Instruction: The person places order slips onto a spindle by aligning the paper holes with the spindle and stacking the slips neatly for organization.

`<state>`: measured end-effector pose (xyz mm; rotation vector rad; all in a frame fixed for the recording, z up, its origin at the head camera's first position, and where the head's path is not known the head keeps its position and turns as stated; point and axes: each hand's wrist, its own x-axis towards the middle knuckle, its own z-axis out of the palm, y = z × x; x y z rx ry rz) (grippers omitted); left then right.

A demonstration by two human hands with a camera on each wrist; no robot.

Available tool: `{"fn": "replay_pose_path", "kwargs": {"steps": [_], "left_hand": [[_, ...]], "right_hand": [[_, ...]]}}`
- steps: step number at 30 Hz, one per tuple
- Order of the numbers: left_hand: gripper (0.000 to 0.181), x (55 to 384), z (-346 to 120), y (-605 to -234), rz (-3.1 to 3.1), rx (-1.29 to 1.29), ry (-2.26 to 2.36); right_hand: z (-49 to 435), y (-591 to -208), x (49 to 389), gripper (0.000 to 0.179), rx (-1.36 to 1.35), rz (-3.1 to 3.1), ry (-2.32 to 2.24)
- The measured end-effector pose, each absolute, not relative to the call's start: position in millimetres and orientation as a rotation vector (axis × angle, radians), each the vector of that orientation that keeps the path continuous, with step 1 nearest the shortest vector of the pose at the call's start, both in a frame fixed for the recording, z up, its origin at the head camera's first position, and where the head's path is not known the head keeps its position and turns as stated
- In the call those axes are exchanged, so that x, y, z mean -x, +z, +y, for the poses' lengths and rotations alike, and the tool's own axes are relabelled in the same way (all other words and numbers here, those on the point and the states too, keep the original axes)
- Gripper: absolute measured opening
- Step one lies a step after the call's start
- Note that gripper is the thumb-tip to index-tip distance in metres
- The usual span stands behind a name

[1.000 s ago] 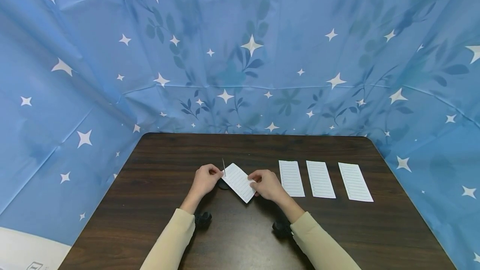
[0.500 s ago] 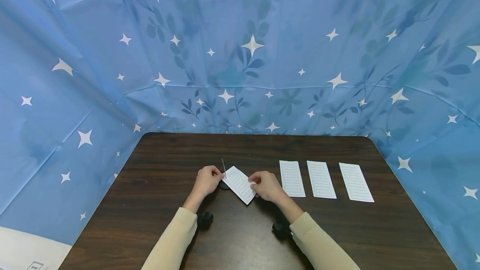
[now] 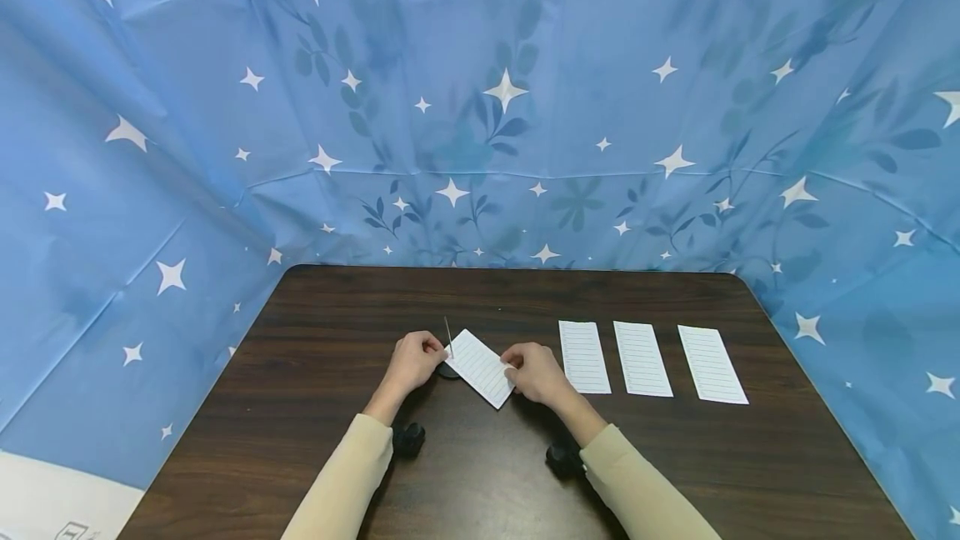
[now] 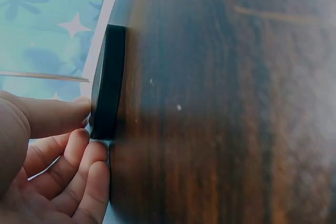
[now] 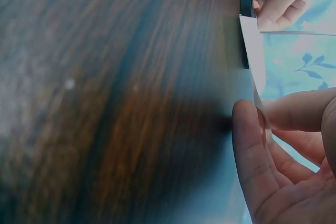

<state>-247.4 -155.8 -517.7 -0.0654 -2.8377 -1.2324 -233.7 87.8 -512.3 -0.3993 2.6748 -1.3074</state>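
Observation:
A white lined sheet of paper is held slantwise between both hands at the table's middle. The left hand pinches its left corner with thumb and fingers, right beside a thin upright spike. That spike rises from a round black base and meets the paper near this corner; in the left wrist view the sheet lies close over the base. At the sheet's right edge, the right hand pinches it between thumb and fingers. The right wrist view shows the paper edge-on, stretching from these fingers toward the base.
Three more lined sheets lie in a row on the right: a near one, a middle one and a far-right one. The dark wooden table backs onto a blue starry curtain.
Both hands and the paper have come slightly lower and nearer since the first frame. The right fingertips have shifted a little rightward at the paper's edge. The three other sheets stay put.

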Motion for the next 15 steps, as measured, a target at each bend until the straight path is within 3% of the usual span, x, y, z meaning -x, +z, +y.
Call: {"fn": "replay_pose_path", "kwargs": {"steps": [15], "left_hand": [[0.004, 243.2, -159.7, -515.7, -2.843, 0.213, -1.277]], "right_hand": [[102.5, -501.4, 227.9, 0.014, 0.500, 2.896, -1.116]]}}
